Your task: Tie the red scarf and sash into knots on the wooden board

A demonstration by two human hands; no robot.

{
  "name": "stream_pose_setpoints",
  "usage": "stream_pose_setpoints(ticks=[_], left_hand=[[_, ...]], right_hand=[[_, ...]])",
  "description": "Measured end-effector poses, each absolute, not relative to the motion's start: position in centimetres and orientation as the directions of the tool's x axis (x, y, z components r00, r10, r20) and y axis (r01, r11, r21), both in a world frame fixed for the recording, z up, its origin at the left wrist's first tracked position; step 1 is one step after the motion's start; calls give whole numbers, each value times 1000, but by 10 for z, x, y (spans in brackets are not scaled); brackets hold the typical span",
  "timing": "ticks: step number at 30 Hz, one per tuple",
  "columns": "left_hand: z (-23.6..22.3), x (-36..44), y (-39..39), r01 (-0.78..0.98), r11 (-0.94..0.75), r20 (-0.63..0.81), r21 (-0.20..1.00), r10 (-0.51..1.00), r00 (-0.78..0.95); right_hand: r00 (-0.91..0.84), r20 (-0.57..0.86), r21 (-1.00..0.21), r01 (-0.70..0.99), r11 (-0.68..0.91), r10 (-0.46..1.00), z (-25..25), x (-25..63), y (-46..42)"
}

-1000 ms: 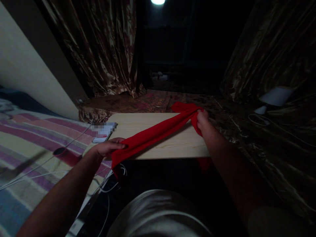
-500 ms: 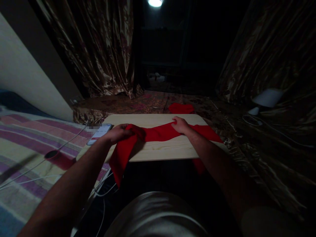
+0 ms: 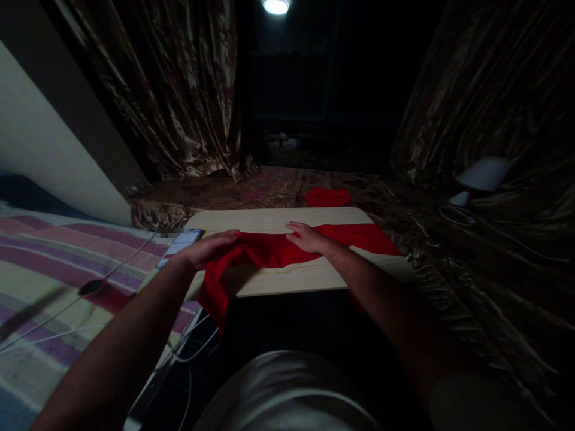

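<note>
A red cloth (image 3: 269, 251) lies across a pale wooden board (image 3: 287, 278) — its left end hangs off the near edge. The left hand (image 3: 209, 248) is closed on the bunched cloth near the board's left side; the right hand (image 3: 305, 237) lies flat on the cloth's middle, fingers spread, pinching nothing. A second red piece (image 3: 327, 196) sits just beyond the board. A phone (image 3: 178, 245) rests at the left corner — beside a striped blanket (image 3: 54, 263)
</note>
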State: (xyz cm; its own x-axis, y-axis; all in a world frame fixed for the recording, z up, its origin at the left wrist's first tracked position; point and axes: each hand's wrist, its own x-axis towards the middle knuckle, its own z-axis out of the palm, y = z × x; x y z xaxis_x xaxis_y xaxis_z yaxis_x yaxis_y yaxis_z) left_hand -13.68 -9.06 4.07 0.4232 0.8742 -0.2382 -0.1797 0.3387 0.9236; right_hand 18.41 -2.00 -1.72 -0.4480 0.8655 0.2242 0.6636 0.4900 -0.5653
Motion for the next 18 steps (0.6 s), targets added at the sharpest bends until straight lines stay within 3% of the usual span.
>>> stream_pose_setpoints(ticks=[3, 8, 13, 18], left_hand=[[45, -128, -91, -161, 308, -192, 937, 845, 500], [59, -118, -92, -50, 214, -144, 976, 795, 590], [63, -126, -93, 85, 258, -259, 962, 777, 575], [48, -137, -91, 189, 332, -372, 924, 673, 639]], right_hand=[[-498, 202, -629, 594, 501, 844, -9, 172, -25], [-561, -4, -722, 574, 385, 828, 6, 158, -33], [-539, 6, -902, 360, 237, 843, 25, 172, -29], [-455, 26, -968, 212, 137, 890, 51, 191, -21]])
